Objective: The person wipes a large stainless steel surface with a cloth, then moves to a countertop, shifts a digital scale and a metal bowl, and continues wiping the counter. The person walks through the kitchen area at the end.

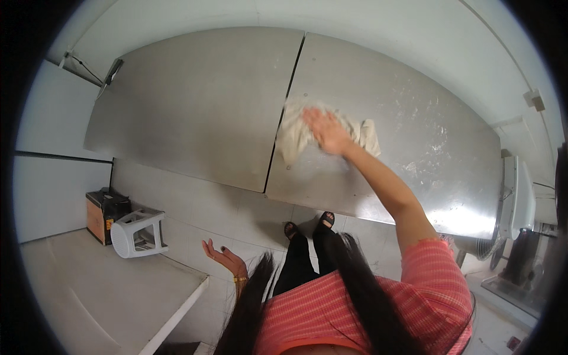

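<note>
A cream cloth (290,133) lies crumpled on the steel table (195,100), just right of the seam between its two panels. My right hand (328,131) presses down on it from above, fingers stretched out flat and a little blurred. Folds of the fabric spread out on both sides of the palm. Away from the table, my left hand (225,258) hangs over the floor at my side, palm turned up and fingers apart, with nothing in it. Wet-looking streaks and whitish marks show on the right panel.
On the left, a white plastic stool (139,235) lies on its side by a black and orange box (106,216). A pale tabletop (112,290) fills the lower left. A white appliance (520,195) stands at the steel table's right end, near a round wire guard (488,247).
</note>
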A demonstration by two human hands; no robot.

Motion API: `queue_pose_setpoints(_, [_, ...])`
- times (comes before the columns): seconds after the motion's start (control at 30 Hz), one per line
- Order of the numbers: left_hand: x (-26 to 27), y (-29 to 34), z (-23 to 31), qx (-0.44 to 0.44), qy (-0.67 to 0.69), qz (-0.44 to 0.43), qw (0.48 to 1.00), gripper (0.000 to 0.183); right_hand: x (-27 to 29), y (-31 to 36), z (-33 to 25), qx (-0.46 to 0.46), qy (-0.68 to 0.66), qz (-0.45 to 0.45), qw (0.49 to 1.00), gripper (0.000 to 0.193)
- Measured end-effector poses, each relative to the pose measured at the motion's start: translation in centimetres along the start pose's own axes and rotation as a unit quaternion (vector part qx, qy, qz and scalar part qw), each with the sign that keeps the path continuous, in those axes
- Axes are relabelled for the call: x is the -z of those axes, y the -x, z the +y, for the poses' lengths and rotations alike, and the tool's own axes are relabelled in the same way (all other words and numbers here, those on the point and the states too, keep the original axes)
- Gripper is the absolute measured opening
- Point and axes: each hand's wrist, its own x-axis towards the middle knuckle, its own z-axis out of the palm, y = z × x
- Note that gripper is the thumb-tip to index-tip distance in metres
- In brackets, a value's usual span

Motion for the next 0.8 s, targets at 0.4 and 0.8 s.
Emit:
queue_pose_setpoints(0.4, [-11.6, -5.9, 13.7, -0.199, 0.195, -0.098, 0.955, 0.055, -1.0, 10.9, -14.1, -0.019, -0.051, -0.009, 0.998, 0.052])
queue_pose_setpoints(0.8, [-17.3, -3.4, 20.7, -0.261, 0.075, -0.184, 0.945, 0.054, 0.1, -2.5, 6.3, -0.187, -0.005, 0.138, 0.973, 0.048])
